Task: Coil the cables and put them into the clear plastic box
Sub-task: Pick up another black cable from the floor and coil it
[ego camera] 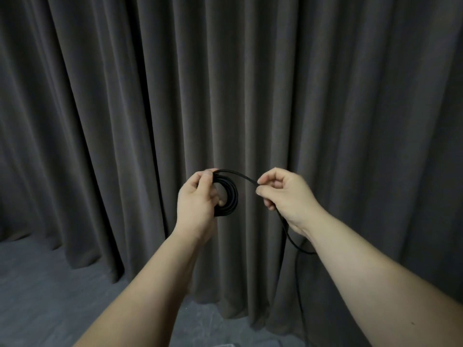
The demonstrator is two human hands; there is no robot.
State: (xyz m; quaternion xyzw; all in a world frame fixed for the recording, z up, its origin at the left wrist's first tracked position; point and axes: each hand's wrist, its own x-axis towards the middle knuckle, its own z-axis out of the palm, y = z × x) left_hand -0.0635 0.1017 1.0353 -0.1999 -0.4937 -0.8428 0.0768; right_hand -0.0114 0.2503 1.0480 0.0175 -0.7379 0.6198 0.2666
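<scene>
Dark grey curtains (250, 83) hang in heavy folds across the whole background, meeting a grey floor (37, 284) at lower left. In front of them the left hand (198, 199) grips a small coil of black cable (226, 196), thumb on top and fingers curled through the loops, holding the turns together. From the top of the coil a short stretch of the cable runs across to the right hand (285, 194), which pinches it between thumb and fingertips; below that hand the loose tail drops and trails down out of sight near the bottom edge. The coiling step appears well underway but not finished, since free cable remains. The next move likely calls for bringing the pinched length round onto the coil as another loop, keeping the loops even and the left grip firm. No clear plastic box shows in this view.
</scene>
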